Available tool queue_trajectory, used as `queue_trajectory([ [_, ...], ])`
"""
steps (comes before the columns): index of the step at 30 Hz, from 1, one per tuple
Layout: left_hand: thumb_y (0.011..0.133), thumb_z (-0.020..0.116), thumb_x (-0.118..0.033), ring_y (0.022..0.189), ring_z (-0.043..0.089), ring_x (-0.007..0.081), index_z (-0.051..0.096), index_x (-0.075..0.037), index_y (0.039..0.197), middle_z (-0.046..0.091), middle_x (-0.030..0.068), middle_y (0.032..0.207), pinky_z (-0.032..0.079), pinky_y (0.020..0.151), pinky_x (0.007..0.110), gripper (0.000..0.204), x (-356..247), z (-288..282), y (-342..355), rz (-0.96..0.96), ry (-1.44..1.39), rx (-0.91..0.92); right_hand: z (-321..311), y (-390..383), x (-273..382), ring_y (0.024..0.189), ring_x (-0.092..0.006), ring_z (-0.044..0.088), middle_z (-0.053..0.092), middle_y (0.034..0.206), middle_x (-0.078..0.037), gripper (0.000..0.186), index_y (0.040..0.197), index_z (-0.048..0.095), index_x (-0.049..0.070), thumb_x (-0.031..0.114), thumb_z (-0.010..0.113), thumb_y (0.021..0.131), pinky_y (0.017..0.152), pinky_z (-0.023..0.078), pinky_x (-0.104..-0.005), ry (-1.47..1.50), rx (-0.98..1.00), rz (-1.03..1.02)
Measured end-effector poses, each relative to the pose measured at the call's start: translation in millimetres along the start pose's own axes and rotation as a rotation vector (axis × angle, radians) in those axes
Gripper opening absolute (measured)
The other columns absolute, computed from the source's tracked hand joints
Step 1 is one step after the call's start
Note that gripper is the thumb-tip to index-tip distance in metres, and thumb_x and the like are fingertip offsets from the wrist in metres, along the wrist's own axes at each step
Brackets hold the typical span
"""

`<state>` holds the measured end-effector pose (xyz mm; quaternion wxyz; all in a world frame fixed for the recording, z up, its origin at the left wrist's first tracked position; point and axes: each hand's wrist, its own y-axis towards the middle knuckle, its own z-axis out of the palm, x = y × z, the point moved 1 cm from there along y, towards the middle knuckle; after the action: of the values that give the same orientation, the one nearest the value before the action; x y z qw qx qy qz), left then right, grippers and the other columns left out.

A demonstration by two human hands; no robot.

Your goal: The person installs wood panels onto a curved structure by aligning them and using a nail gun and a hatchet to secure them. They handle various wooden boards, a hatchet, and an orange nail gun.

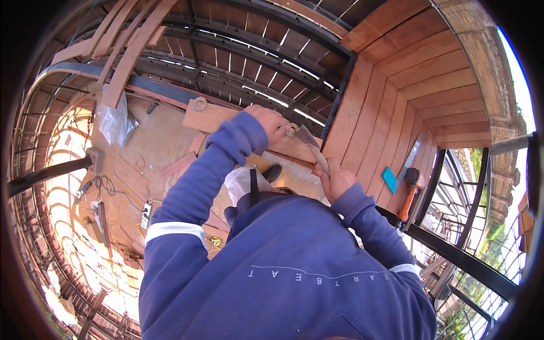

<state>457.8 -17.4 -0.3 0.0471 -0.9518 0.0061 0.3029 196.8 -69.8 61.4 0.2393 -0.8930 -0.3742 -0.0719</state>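
Observation:
A reddish-brown wooden board (212, 117) lies in front of me, running off to the right beneath my hands. My left hand (271, 123) is closed over it, its fingertips mostly hidden. Right beside those fingers sits a small tan ring-shaped piece (292, 130), and a similar ring (199, 103) rests near the board's left end. My right hand (339, 180) grips the curved pale handle of a hand tool with a flat grey blade (307, 136). The blade points toward my left hand, close to the ring; whether it touches the wood I cannot tell.
To the right is a plank bench (362, 122) bearing a turquoise block (389, 180), an orange-and-black power tool (409, 195) and a metal strip (412, 156). Long planks (133, 56) lean at upper left above a clear plastic bag (116, 122). A power strip (146, 215) and cable lie on the left.

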Motion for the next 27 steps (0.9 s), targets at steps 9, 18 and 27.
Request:
queue_trajectory([
  [9, 0.094, 0.053, -0.033, 0.090, 0.067, 0.0341, 0.073, -0.012, 0.102, 0.071, 0.0105, 0.097, 0.053, 0.081, 0.046, 0.030, 2.5, -1.3, 2.1, 0.009, 0.009, 0.005, 3.4, 0.2, 1.1, 0.070, -0.0484, 0.062, 0.064, 0.075, -0.027, 0.032, 0.116, 0.047, 0.001, 0.026, 0.056, 0.097, 0.064, 0.049, -0.0556, 0.194, -0.013, -0.032],
  [18, 0.095, 0.050, -0.030, 0.094, 0.067, 0.0326, 0.072, -0.013, 0.104, 0.071, 0.0095, 0.101, 0.052, 0.084, 0.045, 0.029, 3.3, -0.5, 2.6, 0.022, 0.009, 0.036, -10.5, 5.5, 8.7, 0.072, -0.0483, 0.062, 0.062, 0.074, -0.028, 0.033, 0.118, 0.046, 0.001, 0.025, 0.057, 0.098, 0.063, 0.047, -0.0542, 0.077, 0.107, -0.001],
  [27, 0.095, 0.050, -0.029, 0.092, 0.067, 0.0327, 0.072, -0.013, 0.103, 0.071, 0.0096, 0.100, 0.053, 0.083, 0.045, 0.029, 3.2, -1.3, 0.4, 0.027, 0.005, 0.017, -20.0, 7.0, 15.5, 0.063, -0.0478, 0.062, 0.061, 0.066, -0.027, 0.033, 0.112, 0.044, 0.001, 0.028, 0.055, 0.098, 0.059, 0.050, -0.0555, -0.034, 0.160, -0.004],
])
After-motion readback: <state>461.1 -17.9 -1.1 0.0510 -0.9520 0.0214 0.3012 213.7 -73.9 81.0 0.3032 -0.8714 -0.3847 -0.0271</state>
